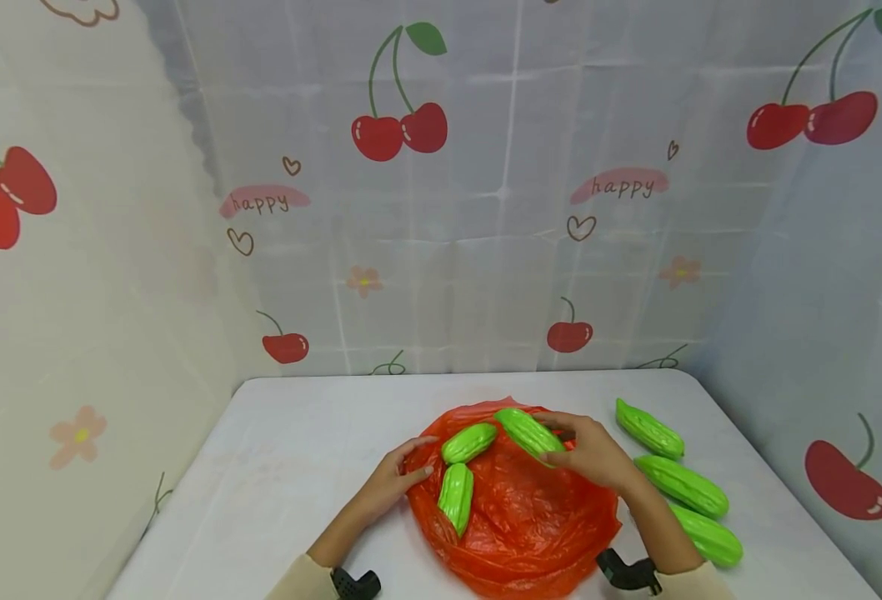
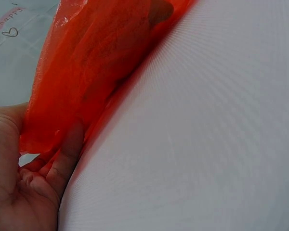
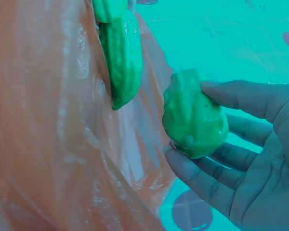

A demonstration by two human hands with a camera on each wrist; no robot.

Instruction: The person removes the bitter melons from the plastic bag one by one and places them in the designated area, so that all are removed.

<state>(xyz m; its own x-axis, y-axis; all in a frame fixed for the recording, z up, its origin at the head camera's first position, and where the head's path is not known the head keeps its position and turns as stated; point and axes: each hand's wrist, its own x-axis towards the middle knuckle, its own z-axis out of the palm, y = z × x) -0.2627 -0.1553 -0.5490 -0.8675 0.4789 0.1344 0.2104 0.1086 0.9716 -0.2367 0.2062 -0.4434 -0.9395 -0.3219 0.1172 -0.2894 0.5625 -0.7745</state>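
A red plastic bag [image 1: 534, 525] lies spread on the white table, its mouth wide. My left hand [image 1: 394, 477] holds the bag's left rim, with the thumb on the inner side and fingers [image 2: 67, 156] against the outside. Between the thumb and fingers of my right hand [image 1: 594, 454] is a bright green, ridged bitter melon [image 1: 525, 432], over the far right part of the bag. In the right wrist view this bitter melon [image 3: 195, 115] shows end-on. Two more bitter melons, one upper [image 1: 468, 443] and one lower [image 1: 456, 497], rest inside the bag's left side.
Three loose bitter melons lie right of the bag: a far one [image 1: 649, 429], a middle one [image 1: 681, 485] and a near one [image 1: 707, 533] partly behind the right forearm. A cherry-printed curtain [image 1: 456, 250] surrounds the table [image 1: 306, 433] at the back and sides.
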